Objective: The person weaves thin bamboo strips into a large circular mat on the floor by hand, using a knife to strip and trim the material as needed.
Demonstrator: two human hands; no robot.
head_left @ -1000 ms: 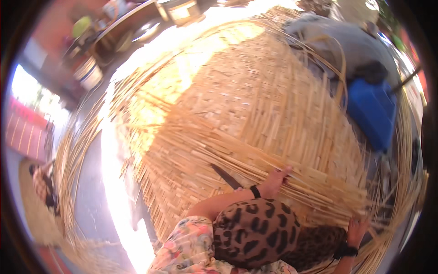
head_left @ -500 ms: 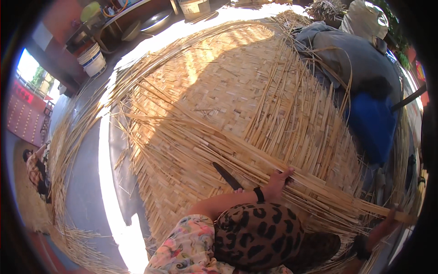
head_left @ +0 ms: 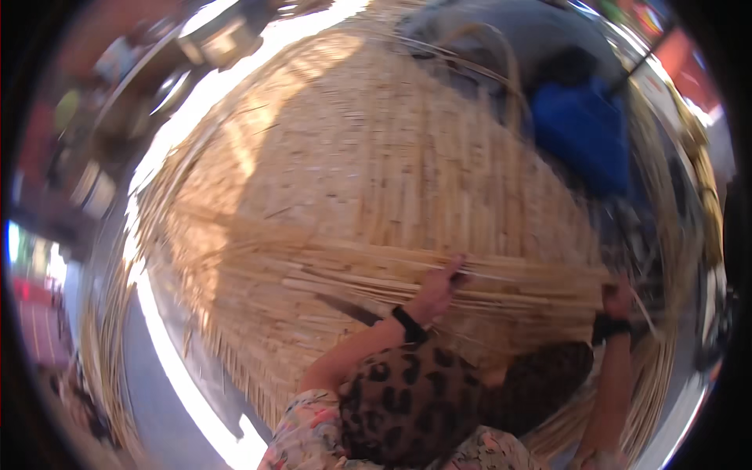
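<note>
A large mat [head_left: 313, 188] woven from pale bamboo strips spreads out before me. Loose strips [head_left: 368, 254] lie across it in a band from left to right. My left hand [head_left: 439, 291], with a black band at the wrist, is closed around part of this band. Farther right, my right hand [head_left: 617, 298], also banded, pinches the strips near their right end; motion blurs its fingers. A dark knife blade [head_left: 348, 307] lies on the weave beside my left forearm, its handle hidden. Leopard-print cloth [head_left: 407, 392] covers my knees below.
A blue plastic container [head_left: 583, 133] stands at the right beside a big grey cloth bundle [head_left: 493, 39]. Long loose strips [head_left: 654, 204] run along the right edge and the left floor. Buckets [head_left: 227, 43] and basins stand far left. Another person sits blurred at the left rim.
My view has turned to the right, blurring the picture. My right hand has come inward and up along the strips, while my left hand keeps hold of them.
</note>
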